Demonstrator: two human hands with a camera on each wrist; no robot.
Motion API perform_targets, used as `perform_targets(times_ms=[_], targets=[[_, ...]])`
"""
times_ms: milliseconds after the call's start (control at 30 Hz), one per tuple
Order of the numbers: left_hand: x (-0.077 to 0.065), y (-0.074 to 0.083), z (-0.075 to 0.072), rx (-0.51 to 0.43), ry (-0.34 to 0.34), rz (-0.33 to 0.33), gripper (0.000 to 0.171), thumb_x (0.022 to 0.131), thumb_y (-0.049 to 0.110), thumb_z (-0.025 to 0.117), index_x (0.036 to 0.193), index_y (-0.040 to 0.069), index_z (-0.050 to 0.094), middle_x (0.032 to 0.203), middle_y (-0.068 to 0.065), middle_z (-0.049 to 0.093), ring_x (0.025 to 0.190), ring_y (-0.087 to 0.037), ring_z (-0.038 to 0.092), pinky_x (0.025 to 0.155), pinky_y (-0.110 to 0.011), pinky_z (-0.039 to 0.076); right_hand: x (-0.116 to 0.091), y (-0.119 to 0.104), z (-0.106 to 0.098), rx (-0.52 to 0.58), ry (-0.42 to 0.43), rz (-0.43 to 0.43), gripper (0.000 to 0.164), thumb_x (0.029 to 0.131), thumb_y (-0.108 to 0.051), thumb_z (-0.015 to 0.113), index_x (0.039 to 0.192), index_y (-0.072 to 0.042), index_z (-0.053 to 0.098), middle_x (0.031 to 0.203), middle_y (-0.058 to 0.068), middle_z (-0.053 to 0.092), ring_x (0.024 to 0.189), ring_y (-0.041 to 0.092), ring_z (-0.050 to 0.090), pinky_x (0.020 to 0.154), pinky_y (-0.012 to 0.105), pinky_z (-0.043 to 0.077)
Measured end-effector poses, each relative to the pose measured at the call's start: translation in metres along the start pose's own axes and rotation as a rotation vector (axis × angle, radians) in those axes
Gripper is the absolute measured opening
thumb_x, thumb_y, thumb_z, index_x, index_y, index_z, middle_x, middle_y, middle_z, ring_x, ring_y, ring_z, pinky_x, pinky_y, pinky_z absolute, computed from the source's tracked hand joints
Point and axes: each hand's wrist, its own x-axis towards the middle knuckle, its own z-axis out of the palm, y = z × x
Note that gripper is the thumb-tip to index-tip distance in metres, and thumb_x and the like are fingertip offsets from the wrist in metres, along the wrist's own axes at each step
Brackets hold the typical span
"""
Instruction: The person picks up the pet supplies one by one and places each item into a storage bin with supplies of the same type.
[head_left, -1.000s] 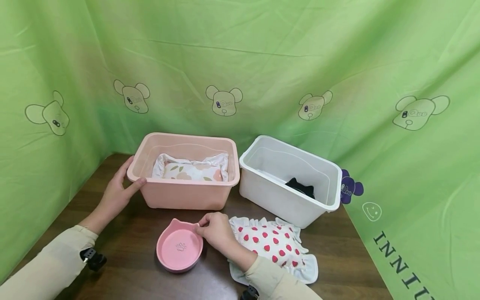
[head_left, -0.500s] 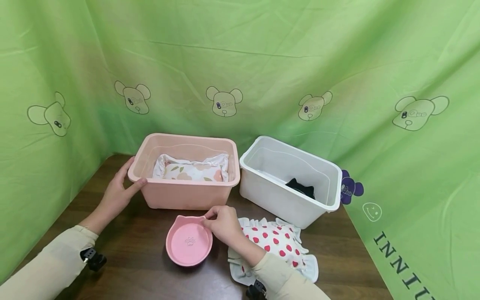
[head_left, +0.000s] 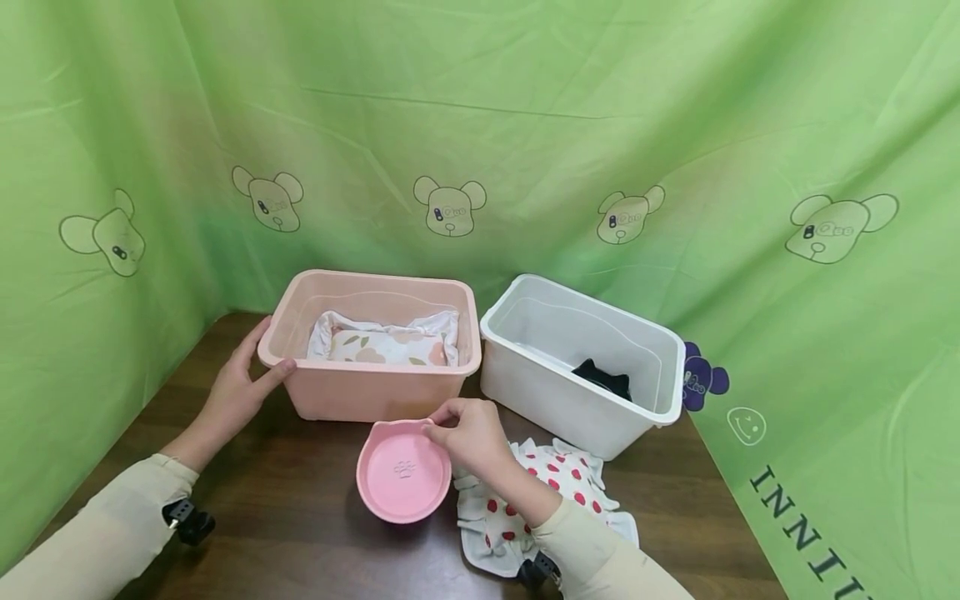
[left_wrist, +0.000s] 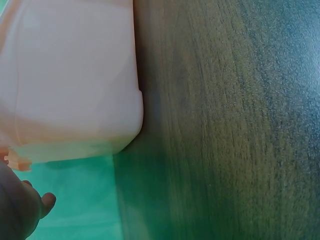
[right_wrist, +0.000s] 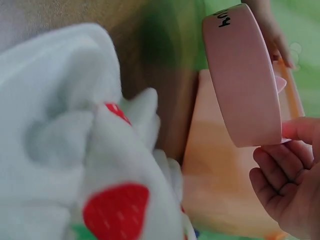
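A pink cat-eared pet bowl (head_left: 403,472) with a paw print inside is held above the table. My right hand (head_left: 474,435) pinches its right ear between thumb and fingers. In the right wrist view the bowl (right_wrist: 242,80) shows its outer wall with black lettering. At the left, my left hand (head_left: 238,392) holds the front left corner of a pink plastic bin (head_left: 375,393), thumb on the front rim. A floral cushion (head_left: 386,346) with white edging lies in that bin. Beneath my right forearm lies a ruffled strawberry-print cushion (head_left: 480,521), partly hidden.
A white bin (head_left: 562,396) stands angled to the right of the pink one, holding a black cat-eared object (head_left: 603,379), mostly hidden by the wall. Green printed cloth (head_left: 450,108) hangs behind and beside the brown wooden table (head_left: 285,508).
My right hand has moved the pink bowl right and away from me, closer to the pink bin, and raised it. My left hand stays on the bin's corner.
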Motion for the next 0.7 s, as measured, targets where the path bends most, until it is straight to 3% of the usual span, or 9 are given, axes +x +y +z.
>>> perform_targets(times_ms=[367,700], targets=[[-0.002,0.002,0.001,-0.006,0.006,-0.004,0.082,0.099,0.028,0.069,0.165,0.017,0.022,0.166,-0.021,0.027,0.147,-0.048,0.028,0.112,-0.073,0.025,-0.002,-0.011,-0.035,-0.012,0.009,-0.015,0.006,0.083,-0.013,0.085,0.080,-0.014,0.079,0.074,-0.006,0.074,0.069,0.006,0.067,0.060,0.022,0.056],[-0.001,0.001,0.002,-0.017,0.010,0.005,0.081,0.098,0.026,0.070,0.165,0.018,0.023,0.165,-0.020,0.029,0.146,-0.047,0.030,0.112,-0.070,0.025,0.004,-0.021,-0.075,-0.027,0.056,-0.100,0.008,0.081,-0.008,0.086,0.078,-0.012,0.079,0.073,-0.003,0.074,0.067,0.011,0.070,0.059,0.022,0.056]])
